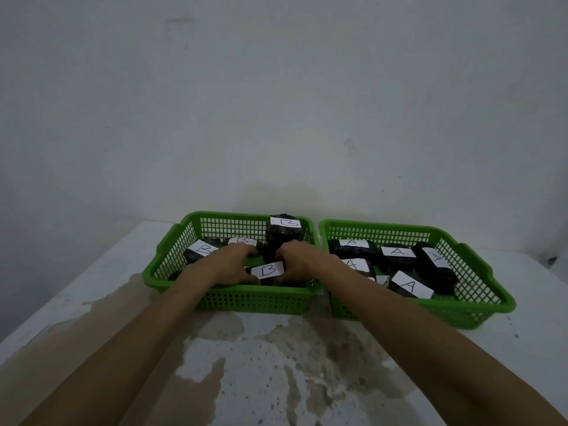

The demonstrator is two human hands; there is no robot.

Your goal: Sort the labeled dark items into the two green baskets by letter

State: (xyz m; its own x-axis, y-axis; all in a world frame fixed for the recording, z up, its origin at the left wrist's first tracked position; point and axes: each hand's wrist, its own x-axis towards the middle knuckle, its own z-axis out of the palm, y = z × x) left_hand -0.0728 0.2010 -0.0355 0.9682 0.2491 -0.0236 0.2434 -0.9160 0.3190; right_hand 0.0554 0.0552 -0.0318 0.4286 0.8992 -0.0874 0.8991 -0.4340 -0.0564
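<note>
While both hands (236, 265) grip a B item (268, 269), stained table (261, 364), two green baskets (233, 299), bare wall (276, 103).

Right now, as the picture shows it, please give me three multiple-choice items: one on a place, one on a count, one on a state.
1. Where are both hands?
A. left basket
B. right basket
C. on the table

2. How many green baskets stand on the table?
A. one
B. two
C. three

3. What do the hands hold?
A. an item labeled A
B. nothing
C. an item labeled B

Answers:
1 A: left hand and right hand reach into the left basket.
2 B: the right basket stands beside it.
3 C: fingers curl round the B item.
</note>
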